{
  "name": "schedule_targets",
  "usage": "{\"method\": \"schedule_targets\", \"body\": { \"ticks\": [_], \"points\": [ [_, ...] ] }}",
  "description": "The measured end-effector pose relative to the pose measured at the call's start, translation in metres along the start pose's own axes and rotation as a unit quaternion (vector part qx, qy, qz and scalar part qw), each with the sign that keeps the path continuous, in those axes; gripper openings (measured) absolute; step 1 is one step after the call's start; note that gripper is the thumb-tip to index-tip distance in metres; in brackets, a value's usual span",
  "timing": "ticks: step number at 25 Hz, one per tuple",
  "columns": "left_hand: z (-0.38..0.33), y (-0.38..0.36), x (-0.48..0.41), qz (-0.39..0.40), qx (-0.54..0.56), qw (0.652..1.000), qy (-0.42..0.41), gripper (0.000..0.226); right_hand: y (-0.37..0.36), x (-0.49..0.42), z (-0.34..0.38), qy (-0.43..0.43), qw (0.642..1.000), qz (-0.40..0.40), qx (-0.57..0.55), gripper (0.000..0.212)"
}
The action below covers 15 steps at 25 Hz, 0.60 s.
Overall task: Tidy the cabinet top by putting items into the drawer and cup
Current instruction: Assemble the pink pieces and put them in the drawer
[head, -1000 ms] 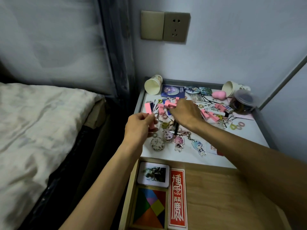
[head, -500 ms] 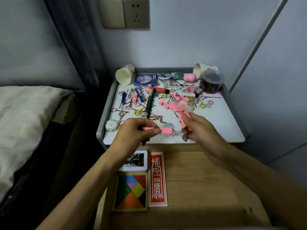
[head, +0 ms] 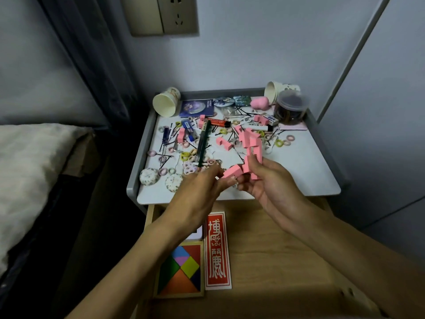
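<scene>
Pink blocks (head: 232,172): a cluster held just above the front edge of the cabinet top (head: 305,171), over the open drawer (head: 276,249). Your right hand (head: 266,183) grips them, fingers curled round. Your left hand (head: 200,192) meets their left end, but its fingertips are blurred, so you cannot tell whether it pinches. Its wrist hides most of a white card (head: 197,234). Cup (head: 166,104): on its side, back-left corner. White surface shows along the top's right edge, and bare wood in the drawer's right half.
</scene>
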<state>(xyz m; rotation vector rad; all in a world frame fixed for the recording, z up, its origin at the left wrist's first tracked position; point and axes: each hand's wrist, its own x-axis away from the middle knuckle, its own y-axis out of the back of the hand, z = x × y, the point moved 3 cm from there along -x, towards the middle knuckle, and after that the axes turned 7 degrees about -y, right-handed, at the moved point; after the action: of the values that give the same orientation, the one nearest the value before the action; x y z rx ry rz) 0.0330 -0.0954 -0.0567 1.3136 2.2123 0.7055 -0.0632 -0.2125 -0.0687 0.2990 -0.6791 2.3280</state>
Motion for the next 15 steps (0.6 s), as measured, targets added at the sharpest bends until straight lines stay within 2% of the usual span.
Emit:
{"method": "schedule_targets", "body": {
  "ticks": [1, 3, 5, 8, 10, 13, 15],
  "points": [
    [0.001, 0.0, 0.001, 0.001, 0.003, 1.0, 0.013, 0.028, 0.001, -0.001, 0.001, 0.012, 1.0, -0.003, 0.013, 0.026],
    [0.004, 0.005, 0.003, -0.036, 0.11, 0.991, 0.073, 0.034, 0.004, -0.003, 0.006, 0.05, 0.997, 0.002, 0.058, 0.018],
    [0.009, 0.016, 0.003, -0.082, 0.24, 0.957, 0.141, 0.037, 0.005, -0.002, 0.015, 0.092, 0.986, 0.037, 0.133, 0.014],
    [0.011, 0.026, 0.005, -0.063, 0.396, 0.891, 0.211, 0.031, 0.004, 0.002, 0.024, 0.127, 0.942, 0.113, 0.289, 0.015],
    [0.008, 0.023, 0.006, -0.009, 0.415, 0.881, 0.227, 0.027, 0.003, 0.004, 0.025, 0.117, 0.917, 0.141, 0.355, 0.019],
    [0.002, 0.012, 0.006, 0.071, 0.399, 0.888, 0.219, 0.019, 0.003, 0.004, 0.024, 0.109, 0.918, 0.138, 0.356, 0.019],
    [0.0, 0.008, 0.006, 0.081, 0.39, 0.892, 0.214, 0.019, 0.003, 0.003, 0.022, 0.099, 0.921, 0.125, 0.357, 0.018]
  ]
}}
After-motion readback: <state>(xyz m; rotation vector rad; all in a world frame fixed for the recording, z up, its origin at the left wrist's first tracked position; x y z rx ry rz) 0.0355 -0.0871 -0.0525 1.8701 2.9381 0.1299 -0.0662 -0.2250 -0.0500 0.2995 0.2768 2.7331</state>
